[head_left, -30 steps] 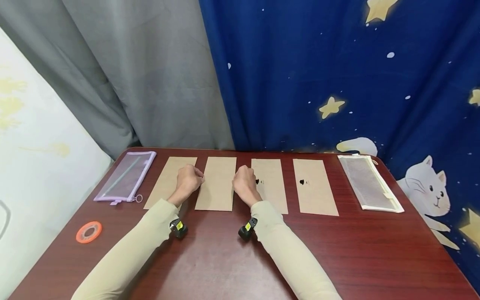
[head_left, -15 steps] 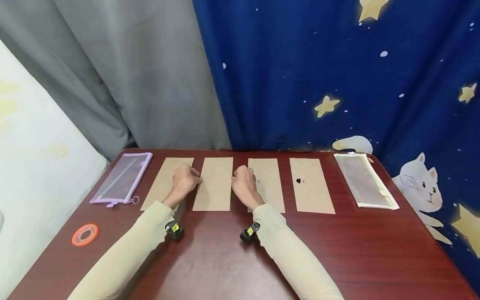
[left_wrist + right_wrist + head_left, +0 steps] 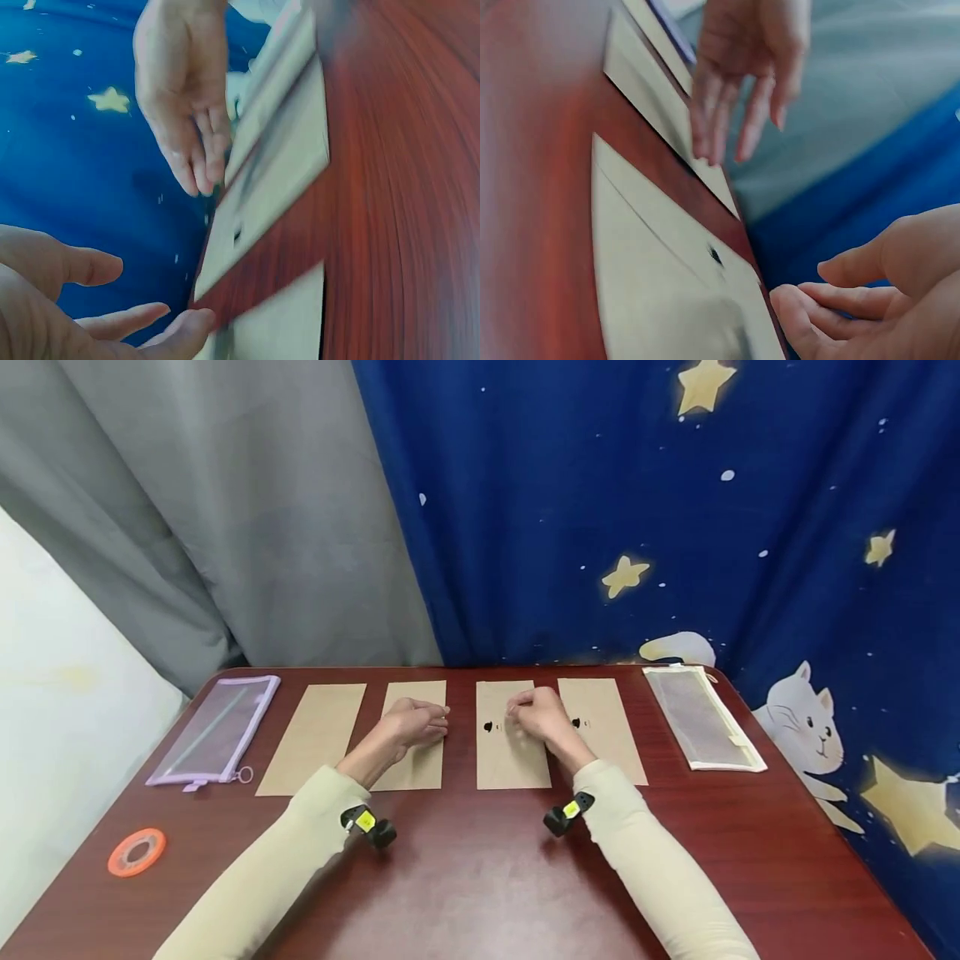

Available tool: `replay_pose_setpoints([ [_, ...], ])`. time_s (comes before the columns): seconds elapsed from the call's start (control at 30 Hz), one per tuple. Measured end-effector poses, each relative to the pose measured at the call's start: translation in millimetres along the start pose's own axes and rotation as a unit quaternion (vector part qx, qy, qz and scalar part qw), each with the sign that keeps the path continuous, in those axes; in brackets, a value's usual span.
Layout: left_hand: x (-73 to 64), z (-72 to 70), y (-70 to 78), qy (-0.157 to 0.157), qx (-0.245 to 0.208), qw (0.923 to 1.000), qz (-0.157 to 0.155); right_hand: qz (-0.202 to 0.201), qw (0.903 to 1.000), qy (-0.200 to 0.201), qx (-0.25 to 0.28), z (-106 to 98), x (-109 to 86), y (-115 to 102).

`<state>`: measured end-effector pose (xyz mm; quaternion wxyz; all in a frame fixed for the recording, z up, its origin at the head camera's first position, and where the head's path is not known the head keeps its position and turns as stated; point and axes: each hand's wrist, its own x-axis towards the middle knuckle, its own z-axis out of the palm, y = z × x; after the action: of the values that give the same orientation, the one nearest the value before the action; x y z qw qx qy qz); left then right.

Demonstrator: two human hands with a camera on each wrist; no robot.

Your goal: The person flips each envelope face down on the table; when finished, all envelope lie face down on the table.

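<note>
Several flat brown paper rectangles, bags or envelopes, lie in a row. My left hand [image 3: 416, 722] hovers over the second paper from the left [image 3: 408, 768], its fingers extended and holding nothing. Over the right part of the third paper [image 3: 498, 768], which bears a small black hat print, is my right hand [image 3: 540, 714]; its fingers are loosely bent with nothing between them. Gaps show between thumb and fingers of the left hand [image 3: 97, 300] in the left wrist view and of the right hand [image 3: 877, 285] in the right wrist view. Whether either touches paper I cannot tell.
On the dark red table [image 3: 480, 877], a purple mesh zip pouch [image 3: 217, 731] lies at the left and a white one [image 3: 701, 718] at the right. An orange tape roll [image 3: 137, 852] sits near the left edge. The first [image 3: 311, 739] and fourth [image 3: 611, 743] papers flank the hands.
Both hands have moved right from the second paper's two side edges: the left over that paper, the right over the third. Their fingers have loosened. The head view has shifted right.
</note>
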<state>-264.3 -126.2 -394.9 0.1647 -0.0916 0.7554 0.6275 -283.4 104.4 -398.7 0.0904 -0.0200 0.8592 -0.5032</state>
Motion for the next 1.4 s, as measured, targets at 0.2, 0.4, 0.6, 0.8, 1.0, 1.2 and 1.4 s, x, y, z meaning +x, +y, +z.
replay_pose_setpoints([
  [0.2,5.2,21.9,4.8,-0.036,-0.074,0.9959,-0.037,0.034,0.9937,-0.078,0.073,-41.2,6.5,22.0],
  [0.4,8.4,33.5,7.9,-0.040,-0.123,0.9897,-0.061,0.085,0.9789,-0.136,0.127,-59.8,5.6,34.4],
  [0.6,16.2,36.1,10.7,-0.024,-0.133,0.9880,-0.075,0.119,0.9671,-0.153,0.165,-55.9,16.1,37.5],
  [0.8,21.7,42.6,13.5,-0.031,-0.116,0.9888,-0.087,0.145,0.9642,-0.147,0.167,-57.4,17.0,34.3],
  [1.0,27.9,40.6,14.4,-0.035,-0.124,0.9880,-0.085,0.122,0.9753,-0.108,0.149,-54.0,12.7,32.0],
  [1.2,32.3,28.5,14.8,-0.029,-0.146,0.9848,-0.089,0.076,0.9777,-0.013,0.195,-36.7,4.1,34.3],
  [1.4,31.6,17.9,14.1,-0.039,-0.155,0.9830,-0.090,0.069,0.9657,0.029,0.249,-23.3,5.5,42.3],
])
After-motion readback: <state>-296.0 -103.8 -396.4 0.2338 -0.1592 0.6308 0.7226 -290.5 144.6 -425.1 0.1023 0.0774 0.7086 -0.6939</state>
